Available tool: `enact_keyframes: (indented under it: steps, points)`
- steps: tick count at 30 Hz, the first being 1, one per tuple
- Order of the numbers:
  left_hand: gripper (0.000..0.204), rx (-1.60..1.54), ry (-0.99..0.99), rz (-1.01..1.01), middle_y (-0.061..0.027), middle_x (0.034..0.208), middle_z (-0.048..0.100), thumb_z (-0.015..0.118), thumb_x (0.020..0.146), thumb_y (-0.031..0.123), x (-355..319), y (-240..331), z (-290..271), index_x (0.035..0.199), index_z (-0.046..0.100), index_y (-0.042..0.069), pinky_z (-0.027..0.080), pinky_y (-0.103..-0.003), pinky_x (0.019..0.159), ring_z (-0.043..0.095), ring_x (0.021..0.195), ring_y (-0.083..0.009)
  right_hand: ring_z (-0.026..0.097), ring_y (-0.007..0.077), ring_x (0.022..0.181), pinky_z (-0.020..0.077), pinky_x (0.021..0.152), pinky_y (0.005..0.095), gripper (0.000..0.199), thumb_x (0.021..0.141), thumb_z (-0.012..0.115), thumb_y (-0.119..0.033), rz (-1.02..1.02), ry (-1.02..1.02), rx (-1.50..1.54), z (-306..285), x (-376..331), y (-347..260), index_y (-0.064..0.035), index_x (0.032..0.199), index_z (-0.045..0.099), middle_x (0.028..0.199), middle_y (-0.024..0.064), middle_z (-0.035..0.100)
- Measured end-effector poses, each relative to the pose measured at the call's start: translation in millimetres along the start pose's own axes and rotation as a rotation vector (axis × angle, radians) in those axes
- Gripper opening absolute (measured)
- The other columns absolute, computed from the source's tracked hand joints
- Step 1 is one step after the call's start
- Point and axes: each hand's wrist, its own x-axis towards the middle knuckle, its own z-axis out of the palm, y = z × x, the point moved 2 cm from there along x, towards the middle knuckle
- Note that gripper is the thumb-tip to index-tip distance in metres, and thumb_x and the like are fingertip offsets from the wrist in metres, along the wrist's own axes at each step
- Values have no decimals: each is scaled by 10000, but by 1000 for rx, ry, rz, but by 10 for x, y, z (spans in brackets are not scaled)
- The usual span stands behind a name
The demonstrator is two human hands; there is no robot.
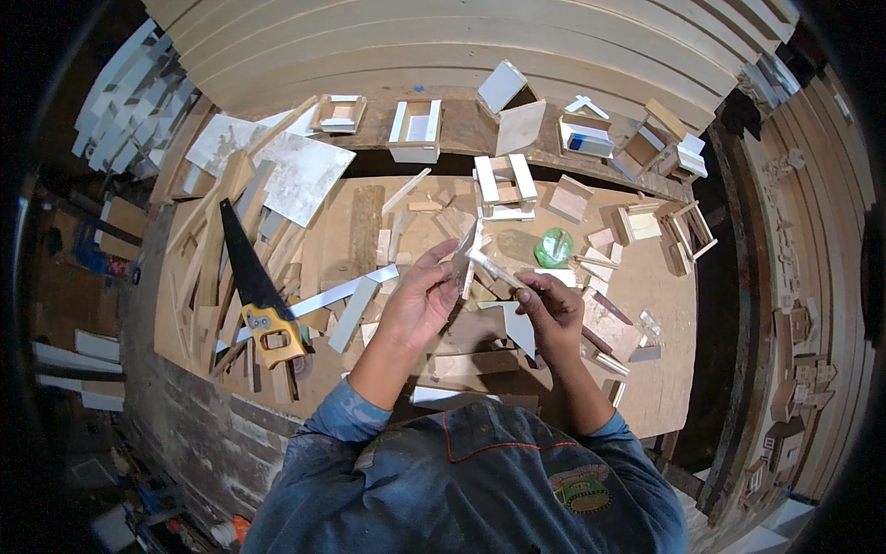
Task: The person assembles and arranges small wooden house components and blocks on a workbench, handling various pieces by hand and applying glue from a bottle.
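My left hand (420,300) is closed on a thin wooden piece (468,249), held on edge above the middle of the worktable. Between the fingers of my right hand (552,309) is a small brush (498,270) with a light handle. Its whitish tip touches, or nearly touches, the face of that piece. Beyond my right hand sits a round green, see-through container (554,247). Under my hands lie flat offcuts and a pale angled board (519,328), partly covered by my right hand.
A handsaw (272,332) with a yellow handle lies at left over long wood strips. Small box-like wooden assemblies (415,129) stand along the back ledge, another (506,185) just before it. Marble-patterned board (309,175) rests at far left. Small blocks and scraps (614,328) lie at right.
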Motion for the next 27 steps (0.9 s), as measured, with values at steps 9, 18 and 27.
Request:
enact_keyframes:
  steps: [9, 18, 27]
  points:
    - [374, 43, -5, 29, -107, 988, 617, 503, 885, -3, -43, 38, 78, 1247, 417, -42, 557, -173, 678, 634, 767, -102, 555, 87, 638, 472, 562, 222, 237, 934, 567, -187, 241, -124, 187, 49, -126, 119, 6, 1039, 653, 775, 44, 633]
    - [393, 77, 25, 31, -77, 928, 611, 518, 873, -1, -53, 33, 81, 1251, 417, -39, 529, -166, 652, 612, 744, -86, 556, 110, 657, 448, 557, 243, 235, 906, 605, -185, 229, 47, 227, -29, -110, 195, 13, 1029, 638, 766, 65, 615]
    - [227, 289, 102, 155, -32, 890, 585, 563, 848, -6, -115, 94, 81, 1074, 553, 12, 479, -184, 606, 565, 702, -87, 508, 87, 556, 416, 516, 246, 170, 875, 607, -141, -64, 367, -504, -784, 270, 11, -7, 947, 682, 698, 37, 613]
